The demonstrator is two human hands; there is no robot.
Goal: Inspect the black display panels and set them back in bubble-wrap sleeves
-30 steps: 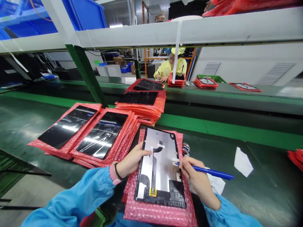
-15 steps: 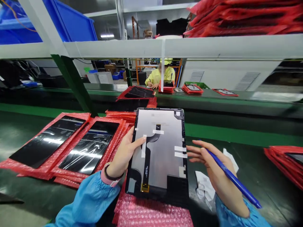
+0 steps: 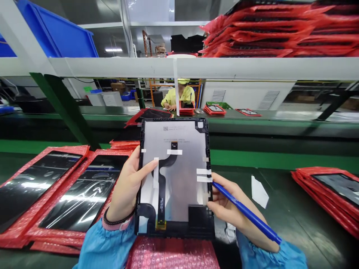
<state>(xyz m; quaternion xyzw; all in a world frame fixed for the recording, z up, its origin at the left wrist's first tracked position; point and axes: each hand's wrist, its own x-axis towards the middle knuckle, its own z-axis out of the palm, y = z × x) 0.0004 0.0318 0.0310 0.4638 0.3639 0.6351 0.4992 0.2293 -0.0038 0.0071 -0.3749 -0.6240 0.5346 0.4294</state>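
My left hand (image 3: 125, 188) grips the left edge of a tablet screen assembly (image 3: 183, 186), its thumb on the silver back near a strip of white tape. A dark flex cable (image 3: 162, 194) runs down that back, with more white tape strips at the right edge. My right hand (image 3: 234, 200) holds the screen's lower right edge, thumb in front. A blue pen (image 3: 246, 213) is also in the right hand, its tip by the tape at the edge. Beneath the screen lies pink bubble wrap (image 3: 171, 254).
Black glossy screens (image 3: 86, 194) lie on red bubble bags at left. Another red-bagged stack (image 3: 333, 194) is at right, with scrap white paper (image 3: 259, 192) nearby. Overhead runs a white shelf beam (image 3: 252, 68). A co-worker in yellow (image 3: 187, 95) sits across the bench.
My right hand has come left from beside the screen and now grips its right edge, pen still held. The screen stands more upright. The camera view has shifted right and up.
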